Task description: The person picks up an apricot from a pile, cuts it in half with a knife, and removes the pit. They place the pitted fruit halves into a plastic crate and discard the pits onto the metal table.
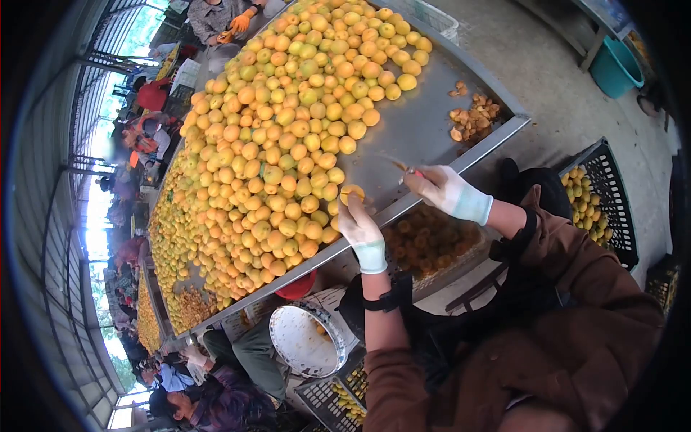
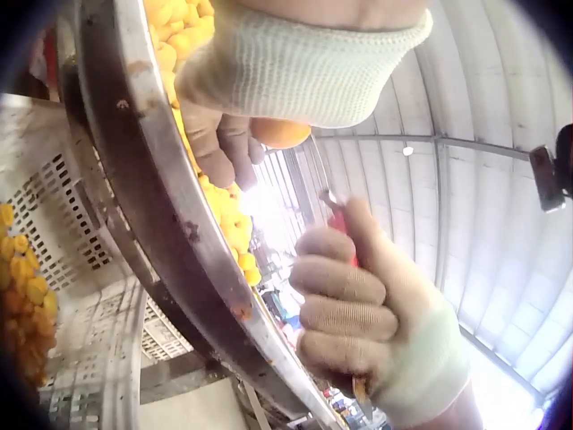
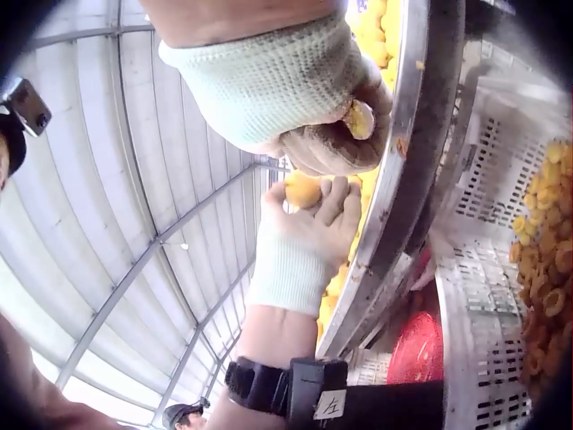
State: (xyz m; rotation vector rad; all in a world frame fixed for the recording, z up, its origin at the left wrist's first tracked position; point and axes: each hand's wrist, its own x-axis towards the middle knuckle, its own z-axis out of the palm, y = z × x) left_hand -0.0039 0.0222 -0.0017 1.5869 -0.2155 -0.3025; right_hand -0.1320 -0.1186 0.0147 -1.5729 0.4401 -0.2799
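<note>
Gloved in white, the left hand (image 1: 361, 229) holds a yellow-orange fruit (image 1: 352, 194) between thumb and fingers at the metal table's near edge. The same fruit (image 3: 303, 190) shows in the right wrist view. The right hand (image 1: 450, 193), also gloved, grips a red-handled tool (image 2: 337, 219) with fingers curled round it; a thin metal part points toward the fruit in the left wrist view. Tool and fruit are apart in the head view. A large heap of fruit (image 1: 288, 144) lies beside the left hand.
Brown pieces (image 1: 473, 119) lie in the table's corner (image 1: 520, 119). Below the edge are a crate of fruit halves (image 3: 483, 296) and a white basin (image 1: 306, 342). A black crate (image 1: 612, 194) and a teal bucket (image 1: 616, 68) stand on the right. Other people sit along the left.
</note>
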